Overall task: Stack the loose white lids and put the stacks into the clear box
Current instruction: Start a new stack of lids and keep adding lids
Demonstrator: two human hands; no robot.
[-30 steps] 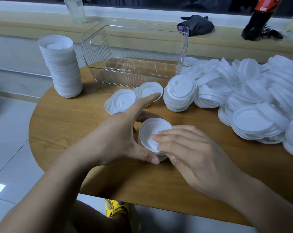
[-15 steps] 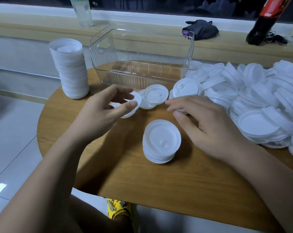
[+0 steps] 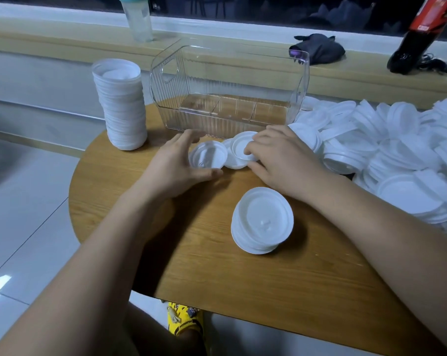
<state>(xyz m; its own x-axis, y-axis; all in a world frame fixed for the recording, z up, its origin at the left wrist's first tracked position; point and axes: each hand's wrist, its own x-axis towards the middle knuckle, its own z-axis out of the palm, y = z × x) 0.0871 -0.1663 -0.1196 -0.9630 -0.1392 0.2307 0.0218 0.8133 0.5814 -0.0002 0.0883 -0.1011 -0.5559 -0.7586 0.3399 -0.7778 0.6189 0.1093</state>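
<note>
Before the clear box (image 3: 227, 91), left hand (image 3: 176, 168) and right hand (image 3: 279, 160) each gripping a lid rim.

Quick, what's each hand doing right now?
Left hand: gripping one upturned lid.
Right hand: fingers on another lid; whether it grips, cannot tell.

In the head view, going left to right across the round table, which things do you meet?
Tall lid stack → left hand holding a lid → right hand on another lid → loose lid pile.
</note>
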